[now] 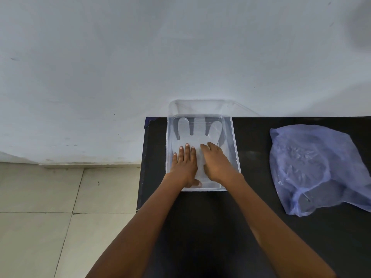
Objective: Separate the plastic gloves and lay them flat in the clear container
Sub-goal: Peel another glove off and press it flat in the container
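A clear plastic container [233, 141] stands on the black table against the wall. A see-through plastic glove [197, 128] lies flat inside it, fingers pointing to the far end. My left hand [185, 164] rests palm down on the glove's near left part, fingers spread and straight. My right hand [215, 163] presses on the glove's near right part, fingers pointing left and slightly curled. Neither hand grips anything. A bluish plastic bag [317, 167], crumpled and holding more clear plastic, lies on the table to the right of the container.
The black table [257, 207] ends at its left edge just beside the container; a tiled floor [60, 197] lies below on the left. A pale wall [180, 57] rises right behind the container.
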